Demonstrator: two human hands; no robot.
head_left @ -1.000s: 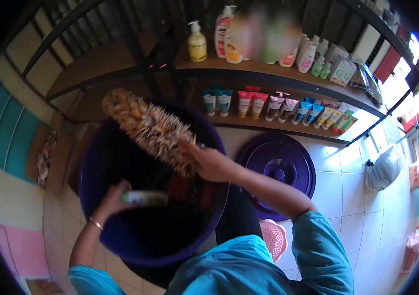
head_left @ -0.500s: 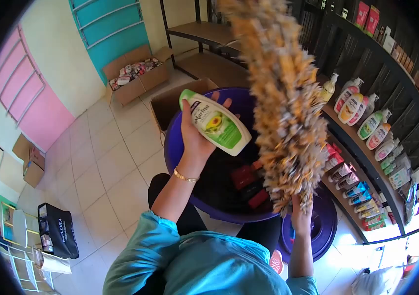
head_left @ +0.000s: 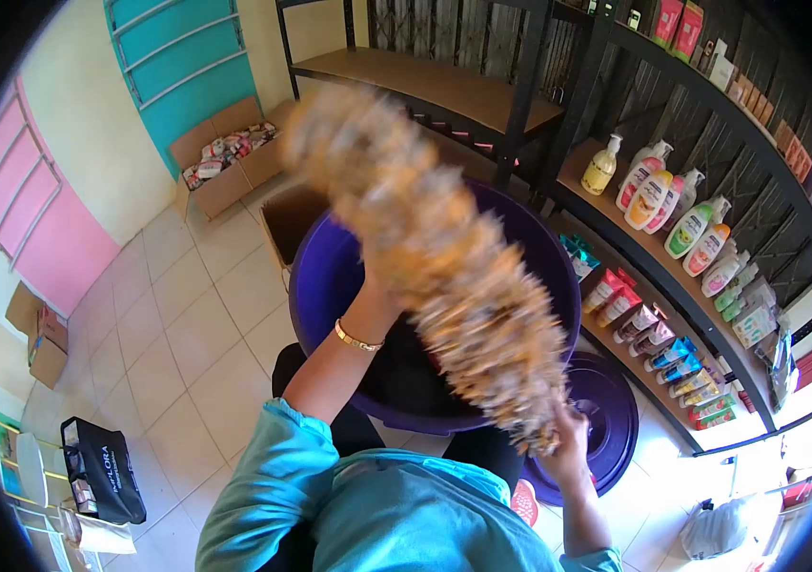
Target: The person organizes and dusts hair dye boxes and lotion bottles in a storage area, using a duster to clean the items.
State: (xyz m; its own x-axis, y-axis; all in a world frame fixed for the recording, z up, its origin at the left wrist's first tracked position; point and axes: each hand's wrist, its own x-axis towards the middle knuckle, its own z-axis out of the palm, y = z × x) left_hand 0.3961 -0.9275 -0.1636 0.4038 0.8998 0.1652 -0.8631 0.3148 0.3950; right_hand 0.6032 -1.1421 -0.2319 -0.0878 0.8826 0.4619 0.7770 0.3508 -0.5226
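A fluffy brown-orange feather duster (head_left: 454, 276), blurred by motion, slants across the middle of the view. My right hand (head_left: 566, 440) is wrapped round its lower end. Over the large purple tub (head_left: 307, 286), my left hand (head_left: 380, 286) is mostly covered by the duster; its fingers and the bottle seen in it earlier are hidden. The tub's inside looks dark, its contents largely covered.
Shelves of lotion bottles (head_left: 649, 198) and tubes (head_left: 616, 303) curve along the right. A purple lid (head_left: 606, 419) lies on the floor beside the tub. Cardboard boxes (head_left: 234, 181) stand behind left; a black bag (head_left: 106, 472) is lower left.
The duster has swung left from upright to a slant, now covering my left hand and the green-and-white bottle. The view has shifted slightly to the right.
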